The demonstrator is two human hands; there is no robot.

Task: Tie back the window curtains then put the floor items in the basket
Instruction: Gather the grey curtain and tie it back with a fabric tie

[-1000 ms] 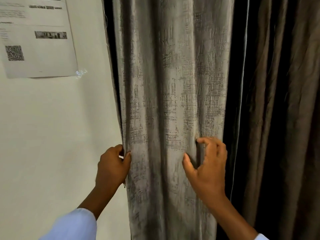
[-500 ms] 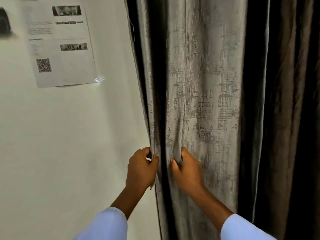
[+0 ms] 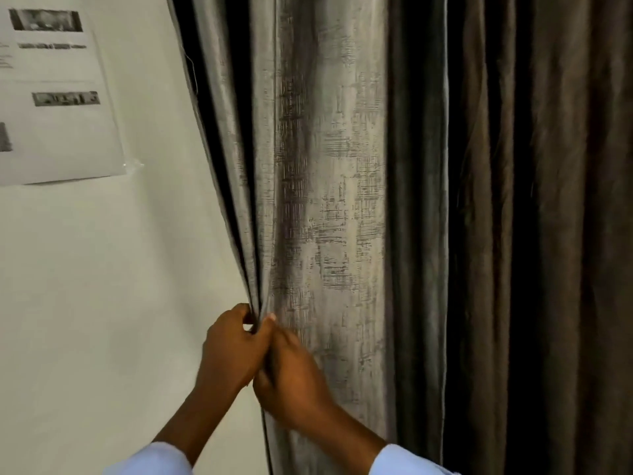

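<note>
The grey curtain [image 3: 329, 207] hangs against the wall [image 3: 102, 303], and I have its left edge gathered into narrow folds just above my hands. My left hand [image 3: 233, 351] pinches this bunched edge between thumb and curled fingers. My right hand [image 3: 291, 382] touches the left one and is curled on the cloth right below the pinch, though I cannot see how much fabric it really holds. To the right, a darker brown curtain [image 3: 548, 234] hangs in loose pleats, not gathered yet. A printed paper sheet [image 3: 58, 108] is taped on the wall at the upper left. I see no tie-back cord, no basket and no floor items in this view.

I judge the gathering is only begun. The risk is that the fabric looks smooth and heavy, so the folds may slide out of a small pinch when I reach for a tie. Pulling hard sideways could also strain the top fixing, which is hidden from me.
</note>
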